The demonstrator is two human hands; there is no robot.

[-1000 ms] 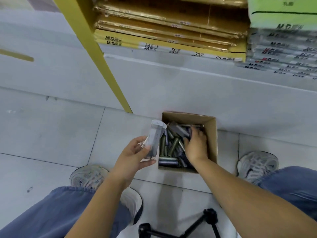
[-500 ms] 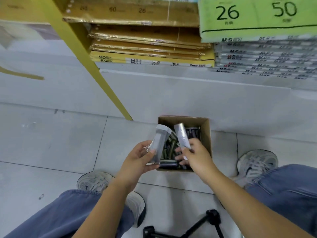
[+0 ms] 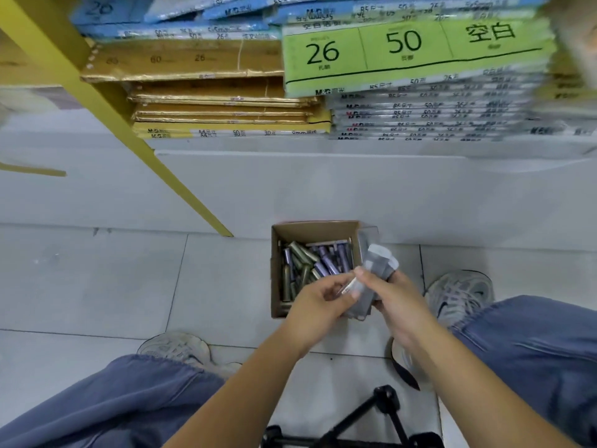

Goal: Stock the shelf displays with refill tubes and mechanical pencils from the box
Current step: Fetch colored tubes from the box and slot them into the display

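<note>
Clasped in left hand (image 3: 318,297) and right hand (image 3: 399,307): refill tubes (image 3: 378,265); cardboard box (image 3: 311,228) just beneath both. Likely light, stiff, slick plastic; best pinched mid-barrel, not at the ends.

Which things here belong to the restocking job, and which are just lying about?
Job:
cardboard box
loose tubes inside it
held refill tubes, gripped by left hand and right hand

Lying about:
paper packs on the shelf
yellow shelf post
black tripod

Pale grey floor tiles (image 3: 90,286) meet a white shelf base (image 3: 323,189) beside a slanting yellow post (image 3: 142,153).
</note>
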